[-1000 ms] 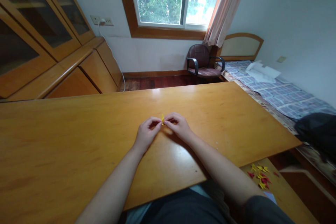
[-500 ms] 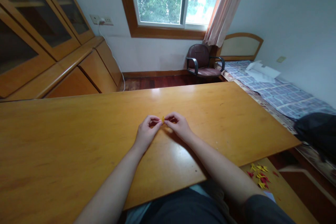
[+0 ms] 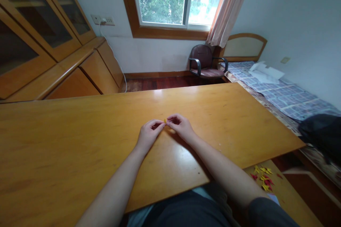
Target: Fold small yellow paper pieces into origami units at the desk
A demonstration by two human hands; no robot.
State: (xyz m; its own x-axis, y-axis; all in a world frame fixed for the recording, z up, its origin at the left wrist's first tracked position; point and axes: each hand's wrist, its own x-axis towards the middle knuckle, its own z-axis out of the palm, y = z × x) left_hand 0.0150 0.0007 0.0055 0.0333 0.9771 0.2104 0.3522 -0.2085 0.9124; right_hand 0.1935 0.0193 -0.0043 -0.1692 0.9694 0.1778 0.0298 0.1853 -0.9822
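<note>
A tiny yellow origami crane [image 3: 165,121] is pinched between my two hands, just above the middle of the wooden table [image 3: 80,149]. My left hand [image 3: 149,133] grips its left side with thumb and fingertips. From the right, the thumb and index finger of my right hand [image 3: 181,126] press on the same piece. Fingertips cover most of the folded paper, so its exact shape is hard to make out.
Several yellow and red folded paper cranes [image 3: 266,179] lie on a lower wooden surface [image 3: 293,198] at the bottom right, near my right arm. Beyond the table stand an armchair [image 3: 205,62], a bed [image 3: 293,95] with a dark bag [image 3: 322,134], and a cabinet [image 3: 87,71].
The fingers of my left hand have closed in slightly around the yellow crane, and less of it shows. My right hand has barely moved.
</note>
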